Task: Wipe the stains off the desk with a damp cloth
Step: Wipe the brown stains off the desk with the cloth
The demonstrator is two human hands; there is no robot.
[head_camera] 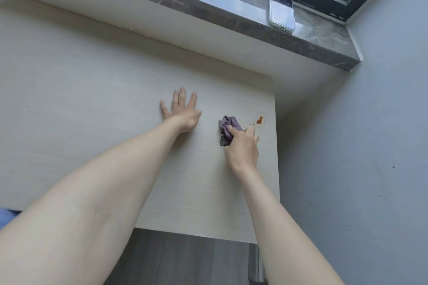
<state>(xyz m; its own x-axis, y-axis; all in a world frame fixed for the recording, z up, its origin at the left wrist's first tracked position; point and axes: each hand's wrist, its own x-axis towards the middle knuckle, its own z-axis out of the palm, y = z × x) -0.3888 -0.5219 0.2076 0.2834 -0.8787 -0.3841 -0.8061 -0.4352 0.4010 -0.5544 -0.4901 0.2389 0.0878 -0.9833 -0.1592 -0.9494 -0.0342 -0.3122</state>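
Purple crumpled cloth [228, 129] sits on the pale desk [92, 104] just beside the reddish-brown stain [259, 120], gripped by the right hand's [242, 148] curled fingers, while the left hand [183, 111] lies flat, fingers spread.

No readable text, labels or numbers anywhere

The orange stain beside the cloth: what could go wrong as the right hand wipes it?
The stain lies close to the right edge of the desk, so a stroke to the right might push residue over it. The cloth is bunched small in the right hand; it may smear the stain instead of lifting it. Small specks nearby could be missed.
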